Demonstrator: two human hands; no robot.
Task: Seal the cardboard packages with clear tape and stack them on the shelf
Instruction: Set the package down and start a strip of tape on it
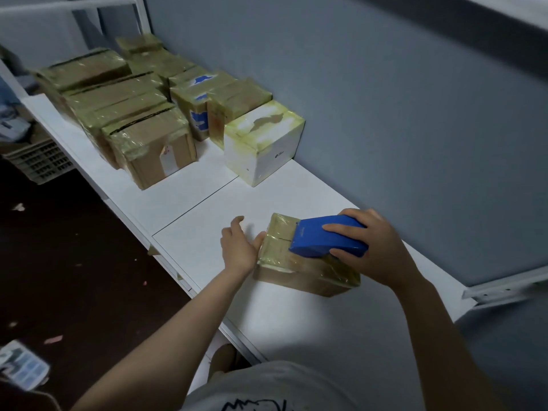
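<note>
A small cardboard package (299, 269) wrapped in yellowish clear tape lies on the white shelf (207, 229) in front of me. My right hand (376, 247) grips a blue tape dispenser (326, 237) that rests on top of the package. My left hand (241, 246) presses flat against the package's left side, fingers spread and holding nothing. Further back on the shelf stand several taped cardboard packages (118, 111) in rows, plus a white taped box (262, 142) nearest to me.
A blue-grey wall (385, 114) runs along the shelf's far side. White shelf posts (142, 13) rise at the back left. A grey plastic crate (38, 161) sits below the shelf on the left. The dark floor (74, 262) holds scattered scraps.
</note>
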